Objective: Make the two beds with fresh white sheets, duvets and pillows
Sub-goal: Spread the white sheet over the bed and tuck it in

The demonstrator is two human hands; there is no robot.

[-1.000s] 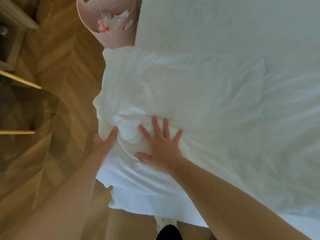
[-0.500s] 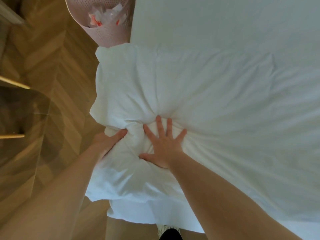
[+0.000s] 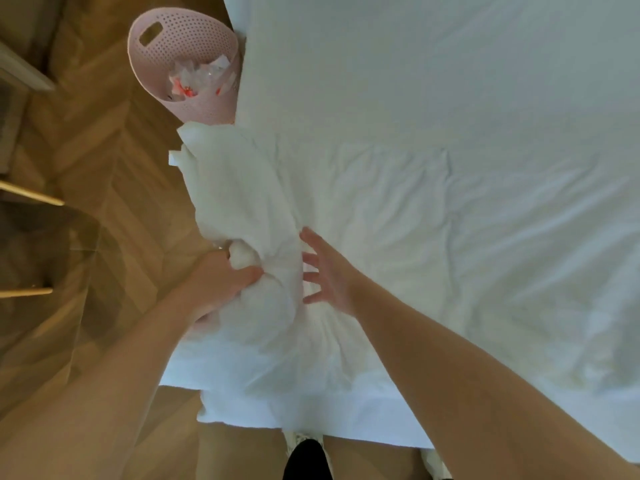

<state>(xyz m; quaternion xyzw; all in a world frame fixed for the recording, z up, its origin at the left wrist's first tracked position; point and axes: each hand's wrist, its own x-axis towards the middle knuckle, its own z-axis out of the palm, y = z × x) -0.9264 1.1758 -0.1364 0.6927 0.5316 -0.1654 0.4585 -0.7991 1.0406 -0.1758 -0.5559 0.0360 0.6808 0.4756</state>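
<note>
Pillow [image 3: 363, 209], or what looks to be one inside a white case, is lying across the near left corner of the bed [image 3: 433, 64], with its left end hanging over the edge above the wooden floor [image 3: 114, 161]. The person's left hand [image 3: 214, 285] is clutching a bunched handful of the case [image 3: 266, 258] at that end, fingers and thumb curled round the cloth. The right hand [image 3: 329, 275] is lying open just beside the bunch, fingers spread and straight against the fabric; I cannot tell how hard it is pressing.

To my eye she is settling the filling inside its cover. Doing it well is going to mean pinning the soft bulk with the flat right palm while drawing the slack cloth outward with the left, then working the filling into each corner before smoothing.

The case is looking thin and cotton-like, creasing in fine lines that are fanning out from the grip. The filling is looking soft, puffing into rounded lumps. Underneath, the sheet is lying flatter, with only shallow wrinkles. A pink basket [image 3: 162, 46] of rigid perforated plastic, with a slot handle, is standing against the bed's side, holding crumpled clear wrappers. The floor is showing smooth herringbone boards.
</note>
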